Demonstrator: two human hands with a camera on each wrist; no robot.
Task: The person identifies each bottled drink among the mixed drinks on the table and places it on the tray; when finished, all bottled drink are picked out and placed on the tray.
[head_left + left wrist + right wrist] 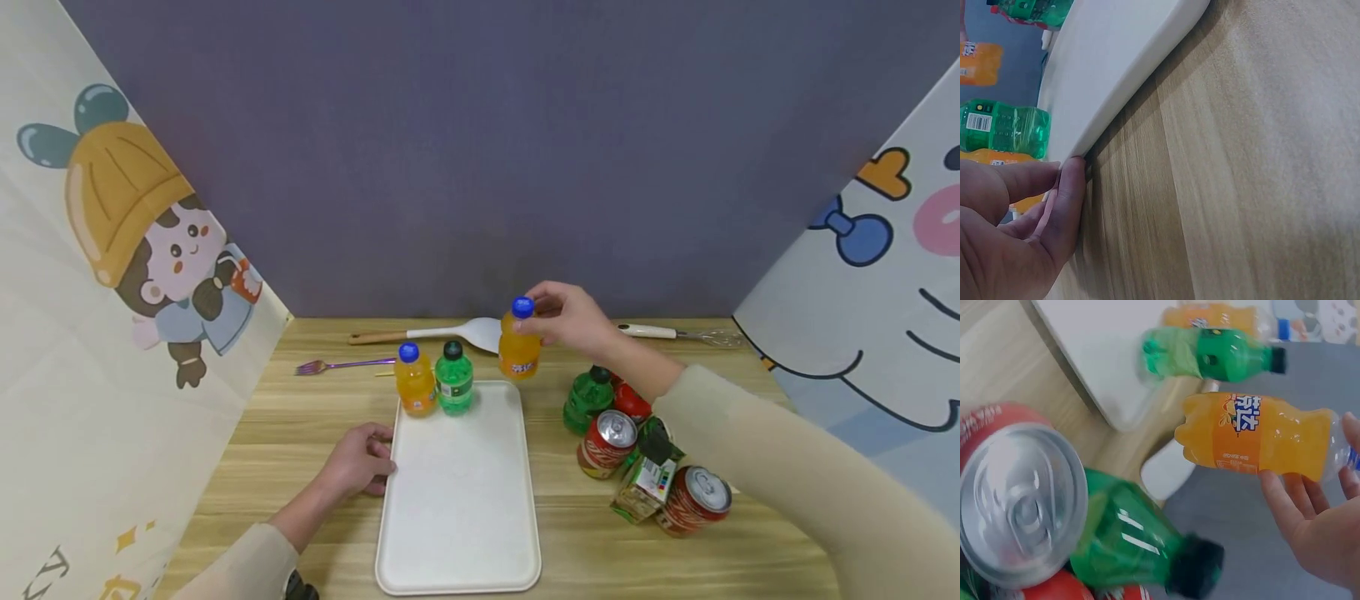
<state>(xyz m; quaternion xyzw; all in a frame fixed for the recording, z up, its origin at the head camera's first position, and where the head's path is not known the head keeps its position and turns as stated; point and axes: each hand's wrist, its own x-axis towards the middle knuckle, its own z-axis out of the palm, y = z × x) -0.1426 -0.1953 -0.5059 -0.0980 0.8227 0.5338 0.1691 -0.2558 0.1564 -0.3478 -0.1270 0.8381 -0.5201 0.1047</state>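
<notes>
My right hand grips a small orange soda bottle by its blue cap and neck, holding it just above the far right corner of the white tray. The wrist view shows the same orange bottle against my fingers. Another orange bottle and a green bottle stand upright on the tray's far left corner. My left hand rests on the table with its fingertips against the tray's left edge.
Right of the tray sit a green bottle, two red cans, a red-capped item and a small carton. A white spatula, a purple fork and a whisk lie along the back. Patterned cloth walls stand on both sides.
</notes>
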